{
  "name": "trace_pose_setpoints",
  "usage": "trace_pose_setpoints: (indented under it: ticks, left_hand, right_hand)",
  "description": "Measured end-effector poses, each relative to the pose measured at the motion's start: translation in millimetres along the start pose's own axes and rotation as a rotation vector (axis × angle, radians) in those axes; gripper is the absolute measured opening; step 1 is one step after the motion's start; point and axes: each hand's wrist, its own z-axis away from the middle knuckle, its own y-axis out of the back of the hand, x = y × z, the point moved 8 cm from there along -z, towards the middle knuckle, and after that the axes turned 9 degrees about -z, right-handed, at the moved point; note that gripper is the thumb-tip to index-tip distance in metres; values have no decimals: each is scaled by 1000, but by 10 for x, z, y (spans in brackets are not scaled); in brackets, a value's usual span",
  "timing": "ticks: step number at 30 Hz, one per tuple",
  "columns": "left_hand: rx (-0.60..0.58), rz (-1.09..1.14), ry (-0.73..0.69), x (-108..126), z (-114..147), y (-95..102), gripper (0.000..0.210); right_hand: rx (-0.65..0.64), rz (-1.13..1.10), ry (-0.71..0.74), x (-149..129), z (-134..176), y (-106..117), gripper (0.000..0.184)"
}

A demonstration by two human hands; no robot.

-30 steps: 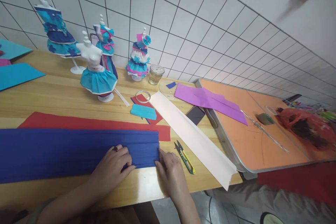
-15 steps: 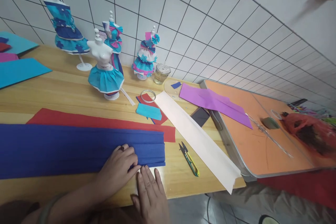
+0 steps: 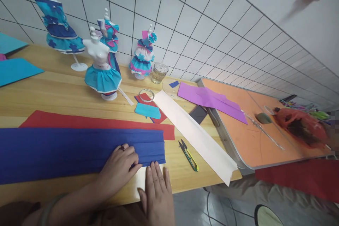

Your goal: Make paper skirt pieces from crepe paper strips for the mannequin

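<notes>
A long dark blue strip of what looks like crepe paper (image 3: 66,152) lies across the wooden table, with lengthwise creases at its right end. My left hand (image 3: 122,162) rests on its near edge with bent fingers pressing the paper and the thumb along the edge; the fingertips are partly hidden. Flat on the tabletop, my right hand (image 3: 159,194) has its fingers stretched out, their tips touching the near edge close to the right end. Under the blue strip's far side, a red strip (image 3: 95,122) shows. Thread snips (image 3: 188,156) lie to the right.
A white strip (image 3: 193,134) runs diagonally beside a dark phone (image 3: 198,114). Several dressed mini mannequins (image 3: 103,77) and a glass (image 3: 159,73) stand near the tiled wall. Small red and turquoise pieces (image 3: 148,111) lie mid-table. A purple sheet (image 3: 212,100) overlaps the orange folding table (image 3: 254,144).
My right hand has slid right along the blue paper's near edge, its fingers now flatter. My left hand stays in place on the paper. The view has shifted slightly.
</notes>
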Motion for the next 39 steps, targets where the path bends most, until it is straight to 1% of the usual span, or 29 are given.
trace_pose_setpoints:
  ticks: [4,6,8,9,12,13,15,17,19,21,24,26,28,29,32,34,37,39]
  left_hand:
    - [-2,-3,14,-3,-5,5,16]
    - [-2,-2,13,-4,-5,1,15]
    - [4,4,6,-4,-2,-1,12]
    - [10,7,3,-4,1,-1,10]
    - [19,6,3,-7,10,-6,7]
    - [21,3,6,-9,15,-8,7]
    - [24,-1,5,-7,25,-12,7]
    - [40,-1,-16,1,38,0,7]
    - [64,-2,-64,6,57,33,11]
    - [75,-8,-148,2,93,71,21]
    - [117,-25,-296,-72,219,157,36]
    - [207,-60,-355,-190,367,249,39]
    - [303,-121,-379,-327,560,329,40]
    - [333,-163,-394,-382,666,349,42]
    - [312,-300,-382,-531,929,315,47]
    - [278,-352,-361,-603,1046,279,46]
    - [249,-391,-329,-691,1123,261,46]
    - [251,-406,-309,-750,1130,300,45]
  right_hand:
    - [42,125,-71,208,110,103,64]
    - [82,178,-105,250,118,156,64]
    - [106,189,-104,204,86,169,61]
    - [105,180,-75,144,58,153,60]
    - [56,142,40,-60,-22,51,55]
    - [40,136,56,-92,-36,21,53]
    - [23,135,29,-72,-37,-8,53]
    - [24,142,-21,6,-8,-1,53]
    - [40,151,-50,73,30,26,53]
    - [54,163,-52,102,53,44,51]
    - [65,191,-37,96,38,54,45]
    - [91,208,-22,85,-1,89,39]
    - [125,212,-1,84,-58,158,31]
    - [132,210,19,82,-92,193,30]
    - [111,212,127,52,-199,272,35]
    - [87,244,205,23,-263,297,34]
    - [66,303,291,-17,-331,308,29]
    - [43,311,316,-24,-359,301,27]
